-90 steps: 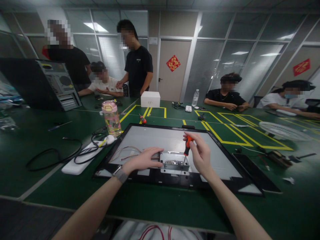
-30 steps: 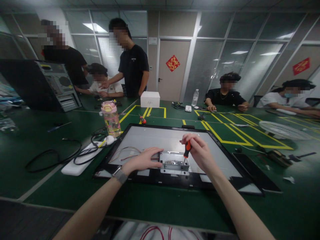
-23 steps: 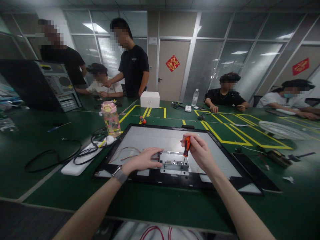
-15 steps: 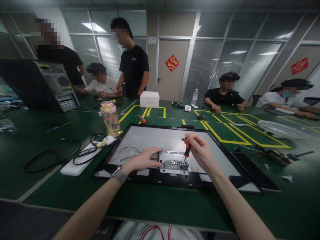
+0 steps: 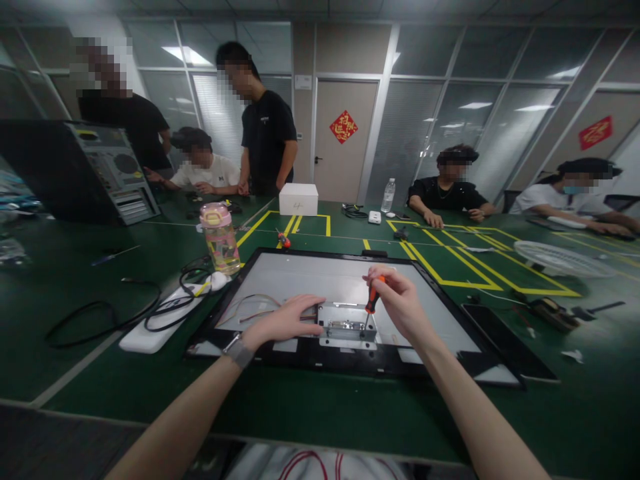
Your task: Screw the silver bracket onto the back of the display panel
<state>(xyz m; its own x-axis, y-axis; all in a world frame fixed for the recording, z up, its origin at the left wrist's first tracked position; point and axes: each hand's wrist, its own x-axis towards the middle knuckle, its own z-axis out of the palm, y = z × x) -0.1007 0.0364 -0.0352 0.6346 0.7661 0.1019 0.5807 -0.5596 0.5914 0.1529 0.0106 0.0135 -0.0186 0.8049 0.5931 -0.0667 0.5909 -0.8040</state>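
Note:
In the head view, a flat display panel (image 5: 285, 270) with a black frame lies on the green table, its pale back facing up. A silver metal bracket (image 5: 345, 313) with a slotted edge sits near the panel's front side. My right hand (image 5: 397, 293) is closed around a red-and-black screwdriver (image 5: 372, 297), whose shaft points down to the bracket's right end. My left hand (image 5: 287, 320) rests at the bracket's left edge, fingers stretched out and thumb near its corner. Thin wires (image 5: 255, 300) run across the panel beside it.
A pink-lidded bottle (image 5: 220, 237), a white power strip (image 5: 160, 327) and black cables stand left. A dark slab (image 5: 510, 340) lies right of the panel. Farther back are a white box (image 5: 299, 200), another screwdriver (image 5: 283, 240), a computer case (image 5: 75, 170) and several people.
My right hand and the screwdriver have shifted very slightly, with the tool's tip still at the bracket. My left hand stays in place. The view has moved a little.

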